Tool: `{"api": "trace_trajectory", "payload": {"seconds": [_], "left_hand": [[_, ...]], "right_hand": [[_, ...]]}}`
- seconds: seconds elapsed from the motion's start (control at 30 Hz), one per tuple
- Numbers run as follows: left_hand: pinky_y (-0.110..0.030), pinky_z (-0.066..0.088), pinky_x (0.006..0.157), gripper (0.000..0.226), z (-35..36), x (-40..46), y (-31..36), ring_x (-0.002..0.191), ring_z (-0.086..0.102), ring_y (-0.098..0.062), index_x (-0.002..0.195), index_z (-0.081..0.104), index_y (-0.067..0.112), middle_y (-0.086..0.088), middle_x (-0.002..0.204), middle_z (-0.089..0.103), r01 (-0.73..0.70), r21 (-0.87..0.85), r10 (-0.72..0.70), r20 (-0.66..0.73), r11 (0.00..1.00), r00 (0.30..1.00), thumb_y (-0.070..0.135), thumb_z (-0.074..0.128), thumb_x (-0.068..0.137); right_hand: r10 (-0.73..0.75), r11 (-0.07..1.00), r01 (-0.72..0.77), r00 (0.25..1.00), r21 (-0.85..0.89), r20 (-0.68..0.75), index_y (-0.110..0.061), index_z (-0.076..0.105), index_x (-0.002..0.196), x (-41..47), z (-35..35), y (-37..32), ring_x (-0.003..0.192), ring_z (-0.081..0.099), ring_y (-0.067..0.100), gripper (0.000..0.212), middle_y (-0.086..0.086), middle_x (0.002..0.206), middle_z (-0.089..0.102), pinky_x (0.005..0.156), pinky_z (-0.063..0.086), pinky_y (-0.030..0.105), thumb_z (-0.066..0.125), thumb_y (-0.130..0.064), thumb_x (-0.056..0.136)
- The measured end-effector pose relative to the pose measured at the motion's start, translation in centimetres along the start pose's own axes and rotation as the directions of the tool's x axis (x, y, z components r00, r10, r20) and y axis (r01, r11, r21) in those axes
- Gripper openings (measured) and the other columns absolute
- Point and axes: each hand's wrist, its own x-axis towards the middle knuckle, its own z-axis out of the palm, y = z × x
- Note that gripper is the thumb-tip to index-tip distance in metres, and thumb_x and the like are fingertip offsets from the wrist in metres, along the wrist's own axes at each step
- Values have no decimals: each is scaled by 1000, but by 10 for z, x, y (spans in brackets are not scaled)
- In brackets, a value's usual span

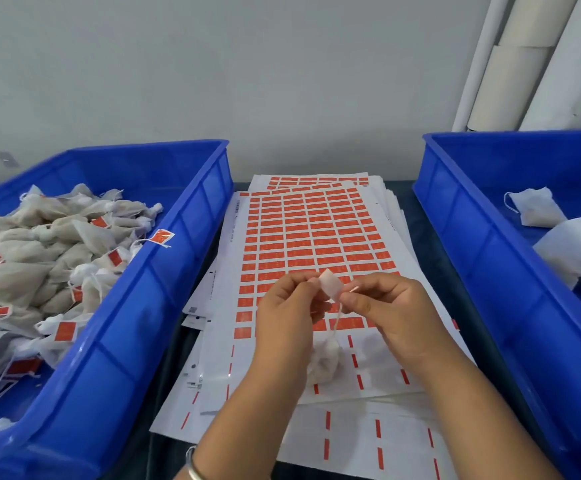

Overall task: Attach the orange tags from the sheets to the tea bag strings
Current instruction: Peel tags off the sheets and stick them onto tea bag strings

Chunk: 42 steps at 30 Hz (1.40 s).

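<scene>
Tag (330,285) looking light, floppy, sticky: left hand (291,306) and right hand (391,308) both pinching its edges, tea bag (323,363) dangling on string (337,318).

A small packing workshop. Blue bins (164,258) of tea bags (39,251) flank tag sheets (313,237) at centre. Paper rolls (524,64) lean upper right.

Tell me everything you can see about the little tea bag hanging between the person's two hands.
The tea bag is a small, pale pouch of gauzy fabric, bunched at its neck. It dangles from a thin string over the tag sheets, blurred. Both the left hand and right hand pinch a white-backed tag at the string's top.
</scene>
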Motion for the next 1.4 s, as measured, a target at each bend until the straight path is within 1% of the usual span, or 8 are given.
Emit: {"api": "trace_trajectory", "payload": {"seconds": [0.1,0.3,0.53,0.63,0.8,1.0,1.17,1.4], "left_hand": [[-18,50,54,20,6,2,0,66,66,-15,74,68,25,6,62,68,74,-16,-74,1,997,997,20,58,91],[-18,49,53,15,6,5,-6,69,68,-16,76,69,25,3,70,70,131,-10,-131,-7,991,991,22,61,89],[-21,55,60,15,8,4,-4,72,71,-18,80,70,20,0,73,72,137,-8,-136,81,991,987,19,59,90],[-19,54,57,13,8,2,-2,70,71,-17,80,69,19,0,73,73,145,3,-145,109,989,983,18,60,89],[-32,56,81,14,5,-2,0,81,71,-25,89,69,11,-8,85,73,146,22,-148,182,989,972,11,55,91],[-36,54,87,13,3,-2,1,80,71,-25,92,68,11,-8,85,73,133,47,-140,213,990,967,12,55,92],[-33,53,83,15,-1,-3,1,79,71,-23,92,67,11,-7,85,74,127,50,-136,250,991,959,13,53,93],[-22,51,61,19,-5,-5,2,64,69,-16,83,69,17,-2,76,72,63,76,-82,279,995,957,13,53,93]], "right_hand": [[-23,1000,23,998,6,-54,-29,71,74,1,-3,0,88,65,-3,35,-20,85,71,67,49,9,65,-58,55],[-24,998,28,996,49,-87,-43,72,70,2,-3,-1,92,63,-4,11,-19,90,68,66,49,5,63,-46,63],[-35,995,44,994,85,-100,-46,72,72,4,-5,1,96,63,1,13,-20,93,66,69,52,12,68,-42,59],[-31,995,40,994,86,-105,-46,72,74,4,-5,3,96,62,-2,13,-20,93,66,66,50,8,66,-41,63],[-33,996,42,994,82,-108,-44,72,76,4,-5,4,95,63,-2,13,-20,91,69,67,50,8,65,-40,67],[12,996,0,992,89,-127,-33,73,75,4,-7,7,93,64,-3,15,-22,90,71,76,48,18,64,-42,67],[27,997,-16,988,75,-149,-32,70,76,4,-7,8,91,64,-5,16,-25,87,70,76,48,18,64,-42,65],[48,998,-39,983,49,-180,-32,70,74,5,-8,10,88,68,4,5,-23,86,71,79,52,24,67,-32,77]]}}
